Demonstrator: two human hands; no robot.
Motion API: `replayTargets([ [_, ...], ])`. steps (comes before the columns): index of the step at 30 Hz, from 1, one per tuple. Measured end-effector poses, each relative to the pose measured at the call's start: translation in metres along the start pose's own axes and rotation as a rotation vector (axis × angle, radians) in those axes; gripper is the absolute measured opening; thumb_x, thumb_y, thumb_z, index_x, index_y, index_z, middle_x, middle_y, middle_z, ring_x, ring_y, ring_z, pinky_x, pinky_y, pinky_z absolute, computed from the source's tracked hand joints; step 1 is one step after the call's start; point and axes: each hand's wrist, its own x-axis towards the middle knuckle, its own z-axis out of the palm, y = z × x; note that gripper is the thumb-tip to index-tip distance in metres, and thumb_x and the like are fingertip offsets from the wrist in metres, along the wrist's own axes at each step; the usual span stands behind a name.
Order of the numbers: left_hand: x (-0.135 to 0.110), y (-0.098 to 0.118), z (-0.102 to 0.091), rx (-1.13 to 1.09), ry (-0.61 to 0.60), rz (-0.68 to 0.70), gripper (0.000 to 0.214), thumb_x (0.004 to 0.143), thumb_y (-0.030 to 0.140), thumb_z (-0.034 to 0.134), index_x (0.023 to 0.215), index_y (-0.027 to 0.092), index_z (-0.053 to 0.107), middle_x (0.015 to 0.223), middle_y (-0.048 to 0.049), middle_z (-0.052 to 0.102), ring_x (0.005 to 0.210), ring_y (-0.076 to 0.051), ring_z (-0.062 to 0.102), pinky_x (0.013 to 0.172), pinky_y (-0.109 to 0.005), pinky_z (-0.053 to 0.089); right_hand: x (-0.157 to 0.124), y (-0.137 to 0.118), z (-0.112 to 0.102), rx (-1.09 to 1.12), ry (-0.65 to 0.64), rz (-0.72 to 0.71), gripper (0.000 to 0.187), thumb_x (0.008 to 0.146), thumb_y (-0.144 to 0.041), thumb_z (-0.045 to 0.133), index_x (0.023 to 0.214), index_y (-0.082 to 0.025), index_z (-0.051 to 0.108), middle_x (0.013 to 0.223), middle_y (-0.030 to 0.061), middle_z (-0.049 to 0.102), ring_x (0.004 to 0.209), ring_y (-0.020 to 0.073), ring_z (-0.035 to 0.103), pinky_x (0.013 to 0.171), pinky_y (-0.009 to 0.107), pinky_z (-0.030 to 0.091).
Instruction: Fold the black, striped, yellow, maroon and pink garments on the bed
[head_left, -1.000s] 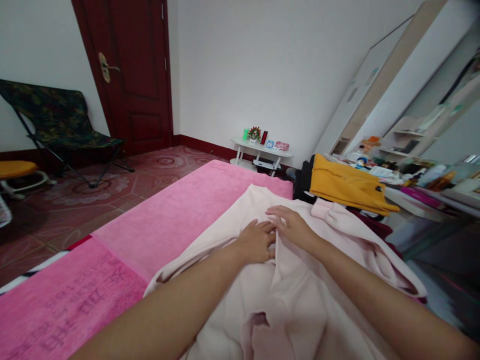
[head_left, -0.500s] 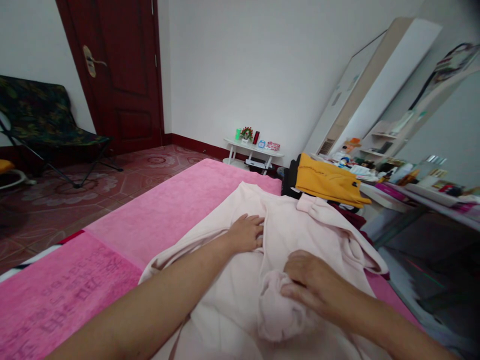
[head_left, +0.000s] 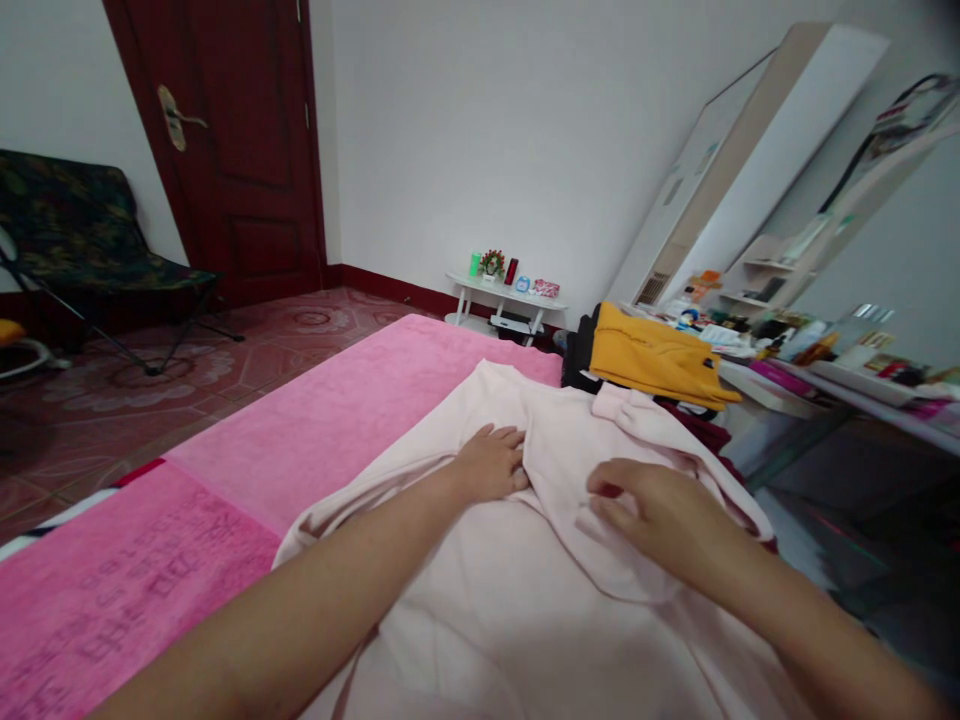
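A pale pink long-sleeved top lies spread over the bed in front of me. My left hand rests flat on its middle, fingers spread, beside a fold running along the cloth. To the right, my right hand is just over a folded-in sleeve, its fingers loosely curled. A gap shows between thumb and forefinger, and the thumb tip is close to or touching a small ridge of cloth. Beyond it, the other sleeve's cuff lies folded near the top's far right edge.
Folded clothes, a mustard-yellow one uppermost, are stacked at the bed's far right. A pink blanket covers the bed. A cluttered dressing table stands at right, a small white table by the wall, and a folding chair at left.
My right hand has let go of the bunched sleeve end and moved slightly up and right. The bunched cloth now lies flatter. My left hand stays in place.
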Motion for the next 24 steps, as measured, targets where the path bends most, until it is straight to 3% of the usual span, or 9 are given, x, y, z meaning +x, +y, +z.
replayTargets([
  [3,-0.001,0.002,-0.004,-0.016,-0.034,-0.015,0.046,0.090,0.047,0.039,0.130,0.026,0.048,0.144,-0.0064,0.039,0.133,-0.026,0.033,0.109,-0.048,0.024,0.016,-0.061,0.020,0.107,-0.063,-0.139,0.030,0.077,-0.029,0.058,0.106,-0.023,0.063,0.110,0.0053,0.064,0.097,0.0211,0.059,0.082,0.031,0.043],
  [6,-0.001,0.001,-0.004,-0.055,-0.065,-0.041,0.051,0.090,0.048,0.038,0.136,0.026,0.040,0.148,-0.0068,0.034,0.136,-0.024,0.029,0.110,-0.047,0.022,0.024,-0.075,0.045,0.136,-0.040,-0.177,0.061,0.070,-0.024,0.064,0.130,-0.022,0.049,0.134,0.0088,0.049,0.114,0.0251,0.050,0.092,0.036,0.041],
  [8,-0.001,-0.001,-0.002,-0.069,-0.056,-0.047,0.054,0.090,0.051,0.038,0.137,0.025,0.039,0.149,-0.0083,0.032,0.137,-0.024,0.028,0.111,-0.047,0.020,0.030,-0.055,0.055,0.153,-0.004,-0.159,0.056,0.075,-0.016,0.056,0.130,-0.024,0.049,0.132,0.0082,0.050,0.112,0.0226,0.053,0.091,0.034,0.042],
  [11,0.000,-0.004,0.003,-0.083,-0.036,-0.033,0.059,0.089,0.055,0.038,0.141,0.028,0.032,0.150,-0.0090,0.030,0.137,-0.025,0.028,0.110,-0.049,0.020,0.038,0.005,0.054,0.136,0.065,-0.050,0.041,0.079,-0.008,0.043,0.112,-0.023,0.063,0.113,0.0062,0.063,0.100,0.0191,0.060,0.087,0.031,0.045],
  [14,0.000,-0.006,0.005,-0.091,-0.039,-0.021,0.059,0.089,0.056,0.037,0.143,0.034,0.027,0.151,-0.0070,0.029,0.137,-0.025,0.027,0.109,-0.051,0.020,0.043,0.060,0.037,-0.184,0.026,0.292,0.037,0.074,-0.005,0.046,0.099,-0.020,0.070,0.103,0.0117,0.066,0.094,0.0281,0.062,0.077,0.039,0.047],
  [16,0.000,-0.006,0.005,-0.083,-0.038,-0.024,0.056,0.089,0.056,0.037,0.140,0.035,0.034,0.151,-0.0063,0.029,0.137,-0.025,0.027,0.109,-0.051,0.019,0.043,0.070,0.025,-0.393,-0.016,0.426,0.035,0.073,-0.005,0.048,0.096,-0.017,0.071,0.104,0.0171,0.065,0.096,0.0337,0.061,0.072,0.043,0.046],
  [18,0.000,-0.004,0.004,-0.071,-0.031,-0.031,0.052,0.089,0.057,0.037,0.136,0.035,0.041,0.150,-0.0059,0.031,0.137,-0.026,0.028,0.109,-0.051,0.020,0.043,0.054,0.019,-0.423,0.012,0.348,0.031,0.076,-0.010,0.050,0.098,-0.016,0.070,0.109,0.0184,0.062,0.100,0.0337,0.058,0.074,0.043,0.045],
  [20,-0.001,-0.003,0.004,-0.060,-0.014,-0.031,0.051,0.090,0.056,0.036,0.135,0.034,0.043,0.149,-0.0059,0.033,0.136,-0.026,0.030,0.108,-0.051,0.022,0.044,0.019,0.022,-0.284,0.066,0.154,0.027,0.079,-0.018,0.052,0.102,-0.018,0.067,0.114,0.0148,0.060,0.101,0.0295,0.057,0.079,0.040,0.044],
  [24,-0.001,-0.003,0.006,-0.031,0.016,-0.031,0.051,0.091,0.046,0.038,0.137,0.026,0.041,0.147,-0.0069,0.037,0.134,-0.025,0.033,0.109,-0.047,0.024,0.052,-0.047,0.056,0.058,0.084,-0.091,0.023,0.083,-0.020,0.049,0.100,-0.020,0.064,0.104,0.0105,0.063,0.094,0.0238,0.056,0.082,0.036,0.043],
])
